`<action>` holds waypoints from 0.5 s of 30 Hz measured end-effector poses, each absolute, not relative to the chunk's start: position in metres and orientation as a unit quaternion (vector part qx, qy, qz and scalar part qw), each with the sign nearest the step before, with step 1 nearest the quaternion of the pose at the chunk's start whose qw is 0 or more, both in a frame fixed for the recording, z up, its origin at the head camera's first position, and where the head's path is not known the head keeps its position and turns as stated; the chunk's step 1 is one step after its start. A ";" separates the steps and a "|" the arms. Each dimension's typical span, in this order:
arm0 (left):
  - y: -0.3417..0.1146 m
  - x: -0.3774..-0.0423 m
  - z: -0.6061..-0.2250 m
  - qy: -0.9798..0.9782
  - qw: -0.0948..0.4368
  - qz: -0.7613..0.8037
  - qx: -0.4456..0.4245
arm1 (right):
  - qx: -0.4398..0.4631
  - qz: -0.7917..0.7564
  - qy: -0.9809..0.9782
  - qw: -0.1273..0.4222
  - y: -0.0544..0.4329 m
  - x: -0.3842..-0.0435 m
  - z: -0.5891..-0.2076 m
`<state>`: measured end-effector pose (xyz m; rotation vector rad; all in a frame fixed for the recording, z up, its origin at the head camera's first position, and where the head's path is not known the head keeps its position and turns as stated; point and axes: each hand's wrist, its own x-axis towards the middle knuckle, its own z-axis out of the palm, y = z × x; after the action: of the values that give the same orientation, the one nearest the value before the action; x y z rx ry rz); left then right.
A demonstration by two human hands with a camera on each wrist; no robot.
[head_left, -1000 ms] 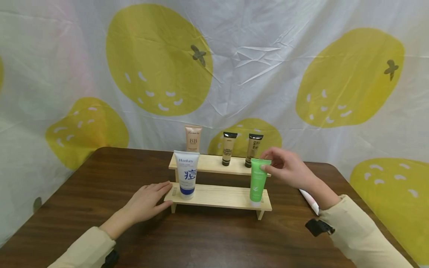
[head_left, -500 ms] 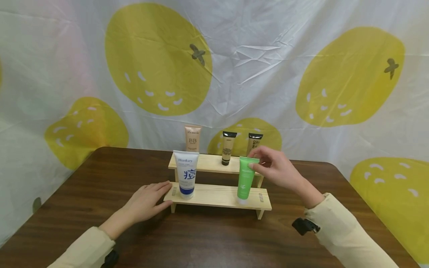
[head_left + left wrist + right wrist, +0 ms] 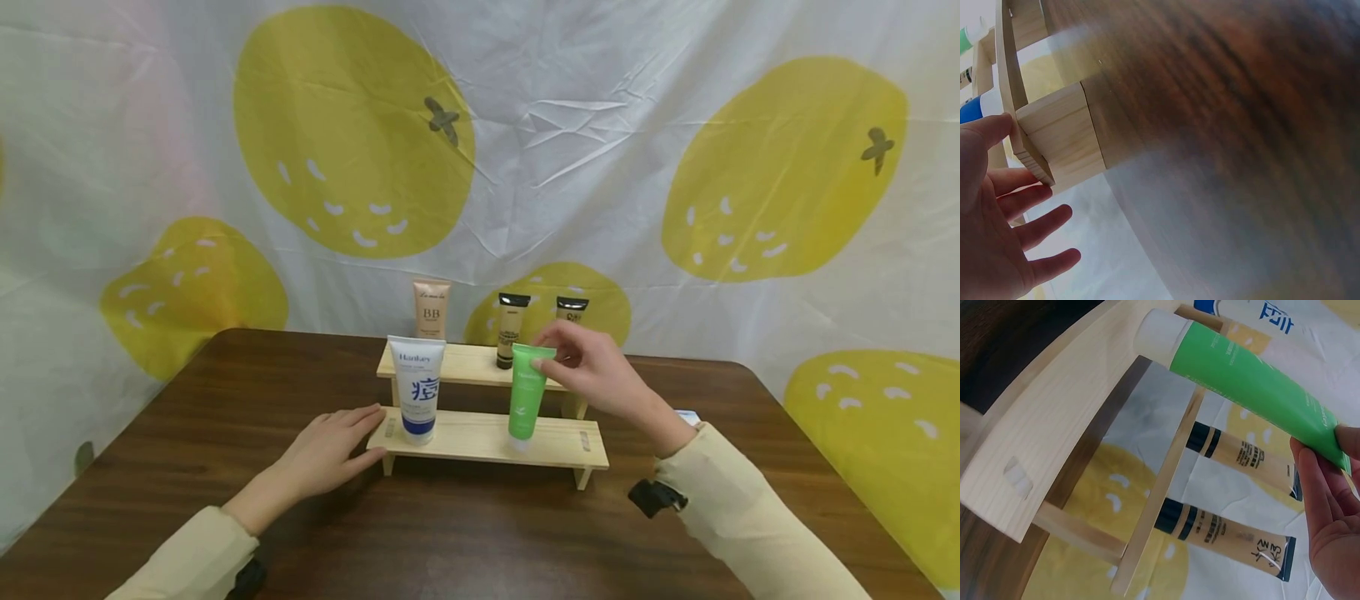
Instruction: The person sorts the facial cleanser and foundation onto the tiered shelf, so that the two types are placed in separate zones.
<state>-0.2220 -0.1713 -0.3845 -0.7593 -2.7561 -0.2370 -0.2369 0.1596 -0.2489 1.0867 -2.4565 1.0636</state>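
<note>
My right hand (image 3: 592, 367) pinches the crimped upper end of a green squeeze tube (image 3: 527, 396) between thumb and fingers. The tube stands cap down, tilted slightly, its white cap close over the lower step of a two-tier wooden stand (image 3: 468, 435). In the right wrist view the same green tube (image 3: 1247, 387) shows its white cap toward the board. My left hand (image 3: 318, 458) touches the left end of that lower step, fingers fairly straight; in the left wrist view, the thumb and fingertips of the left hand (image 3: 997, 212) rest at the board's edges. A white-and-blue Hankey tube (image 3: 417, 387) stands on the lower step's left.
On the upper step stand a beige BB tube (image 3: 431, 310) and two gold tubes with black ends, one gold tube (image 3: 510, 329) at the middle and another gold tube (image 3: 1222, 534) at the right. A pale object (image 3: 687, 417) lies behind my right wrist. A lemon-print cloth (image 3: 570, 167) hangs behind the table (image 3: 480, 542).
My right hand has carried the green tube leftward along the lower step, from its right end toward the middle. My left hand stays at the stand's left end.
</note>
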 end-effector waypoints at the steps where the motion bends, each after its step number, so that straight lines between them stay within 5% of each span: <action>1: -0.171 -0.222 -0.384 -0.952 0.136 -0.082 -0.262 | 0.372 0.368 -0.843 0.124 0.158 -0.237 -0.249; 15: -0.171 -0.222 -0.383 -0.954 0.127 -0.082 -0.260 | 0.382 0.375 -0.833 0.139 0.150 -0.259 -0.270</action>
<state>-0.2217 -0.1710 -0.3834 -0.7564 -2.7750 -0.2393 -0.2587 0.1500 -0.2705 1.1040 -2.4093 1.0849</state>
